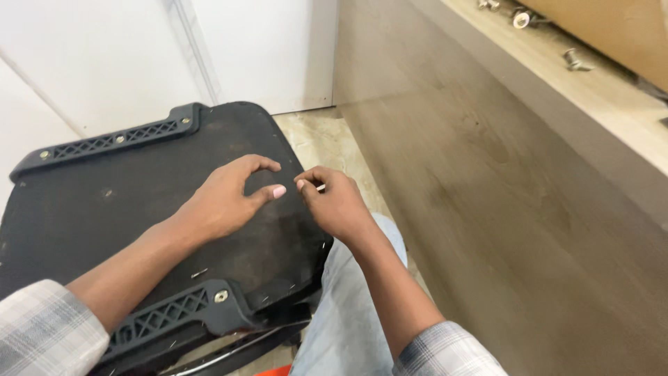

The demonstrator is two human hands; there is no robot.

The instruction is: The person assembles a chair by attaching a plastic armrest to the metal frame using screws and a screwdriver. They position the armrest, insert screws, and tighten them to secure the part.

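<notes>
Black seat base [139, 209] long axis left-right, L hand [226, 202] loose on it, R hand [334, 202] pinching small pin [321, 187].

A black fabric panel [139, 202] with latticed plastic brackets rests over the pale marbled floor [316, 139]; screws [574, 60] lie on the wooden ledge [612, 118].

Your left hand [226, 198] lies palm down with the wrist nearly straight, the index finger arched forward and the thumb stretched out to the right, so the two make an open curve. Your right hand [334, 202] sits just beside it, knuckles up, its fingers curled in and the thumb and index fingertip pinched together close to the tip of your left thumb. Both forearms are bare, reaching forward and converging, with checked sleeves pushed back near the elbows.
</notes>
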